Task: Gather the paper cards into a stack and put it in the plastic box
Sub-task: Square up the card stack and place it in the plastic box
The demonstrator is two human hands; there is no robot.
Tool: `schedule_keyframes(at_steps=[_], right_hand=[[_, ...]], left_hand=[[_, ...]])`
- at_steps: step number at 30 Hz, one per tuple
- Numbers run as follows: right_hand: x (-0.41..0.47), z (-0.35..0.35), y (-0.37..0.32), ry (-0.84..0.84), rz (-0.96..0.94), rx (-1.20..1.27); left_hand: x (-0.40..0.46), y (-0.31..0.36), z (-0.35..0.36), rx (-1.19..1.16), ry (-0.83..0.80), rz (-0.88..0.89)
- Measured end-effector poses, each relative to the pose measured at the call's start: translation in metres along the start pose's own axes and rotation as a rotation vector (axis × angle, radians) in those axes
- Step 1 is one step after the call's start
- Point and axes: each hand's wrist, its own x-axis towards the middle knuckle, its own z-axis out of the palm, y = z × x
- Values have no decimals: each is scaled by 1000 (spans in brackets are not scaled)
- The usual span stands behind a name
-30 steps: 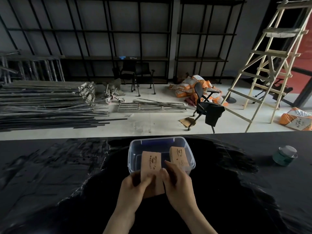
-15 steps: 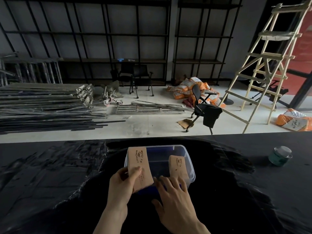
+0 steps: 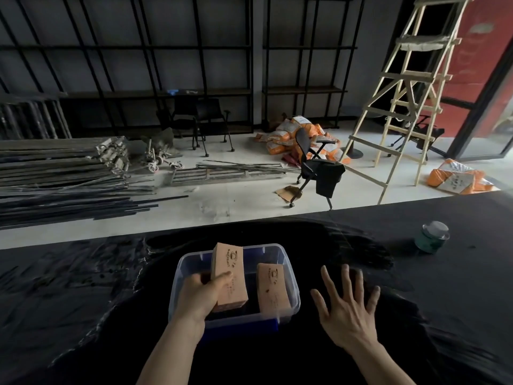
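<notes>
While the right hand (image 3: 348,309) hangs spread and empty over the black tabletop (image 3: 444,301), just right of the box (image 3: 291,276), the left hand (image 3: 198,297) does the work: its thumb lies across the face of a stack (image 3: 230,276) of brown cards and its fingers wrap the far side, closed firmly around it. That stack sits tilted over the left half of the clear box, its top end raised above the rim; whether its lower end touches the floor of the box I cannot tell. A 2nd stack (image 3: 272,289) already leans inside the right half, close beside the 1st but apart from it.

This looks like the placing step, nearly done. Next, the left hand needs to lower the stack flat into the free space and loosen its fingers without fanning the cards or knocking the neighbour.

Farther off, a small jar (image 3: 431,236) stands well to the right on the tabletop.
</notes>
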Motion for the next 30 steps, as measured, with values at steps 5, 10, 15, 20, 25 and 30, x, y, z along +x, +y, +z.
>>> schedule_keyframes(at_steps=[5, 10, 15, 20, 25, 30], right_hand=[[3, 27, 12, -53, 40, -57], [5, 32, 12, -12, 36, -59], [5, 35, 13, 0, 40, -64], [4, 37, 12, 0, 37, -66], [4, 38, 12, 10, 38, -75], [5, 37, 13, -8, 38, -68]], left_hand=[[17, -4, 6, 126, -10, -51], [25, -3, 15, 254, -64, -124], [33, -3, 26, 393, -135, -205], [40, -7, 36, 696, -167, -159], [45, -13, 33, 915, -190, -55], [42, -15, 36, 903, -130, 41]])
